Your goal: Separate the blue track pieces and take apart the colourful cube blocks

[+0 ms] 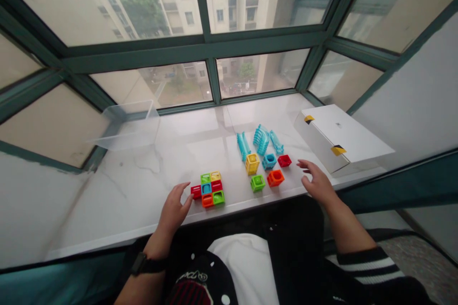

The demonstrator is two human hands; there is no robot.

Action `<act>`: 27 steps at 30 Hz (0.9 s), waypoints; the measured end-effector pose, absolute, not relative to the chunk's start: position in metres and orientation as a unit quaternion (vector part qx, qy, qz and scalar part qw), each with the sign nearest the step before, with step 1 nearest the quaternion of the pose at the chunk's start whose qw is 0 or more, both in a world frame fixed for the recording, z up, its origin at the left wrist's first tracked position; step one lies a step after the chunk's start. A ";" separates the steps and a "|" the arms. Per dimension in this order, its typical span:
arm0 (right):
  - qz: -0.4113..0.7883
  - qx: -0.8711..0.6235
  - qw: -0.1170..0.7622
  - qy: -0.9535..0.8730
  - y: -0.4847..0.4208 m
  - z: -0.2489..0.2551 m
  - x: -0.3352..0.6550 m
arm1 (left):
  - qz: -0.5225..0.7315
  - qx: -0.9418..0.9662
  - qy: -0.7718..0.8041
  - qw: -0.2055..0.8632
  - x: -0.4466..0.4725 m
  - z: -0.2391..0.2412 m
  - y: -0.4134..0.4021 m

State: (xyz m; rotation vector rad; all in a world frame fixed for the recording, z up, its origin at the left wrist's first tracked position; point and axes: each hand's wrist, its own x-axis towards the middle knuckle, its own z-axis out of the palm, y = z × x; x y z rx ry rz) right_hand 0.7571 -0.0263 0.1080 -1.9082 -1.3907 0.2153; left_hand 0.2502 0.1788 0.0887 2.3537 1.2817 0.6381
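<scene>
My left hand (175,207) is beside a flat cluster of toy blocks (206,189) in green, yellow, red, blue and orange. Its thumb and fingers are apart around the red block (195,192) at the cluster's left side; whether they touch it I cannot tell. To the right, my right hand (317,181) hovers open with nothing in it. Nearest to it are a loose red block (285,160) and an orange block (275,178). A blue block (269,161), a green block (257,183) and a taller yellow block (252,164) stand close by.
Behind the loose blocks lie a curved translucent blue track piece (261,140) and two narrower blue pieces (243,146). A clear plastic bin (132,136) stands at the back left. A white box (345,131) sits at the right. Windows border the white sill (107,200).
</scene>
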 end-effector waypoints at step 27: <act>0.218 -0.558 0.177 -0.781 0.111 0.090 0.507 | 0.151 0.860 0.410 0.264 0.282 0.069 0.180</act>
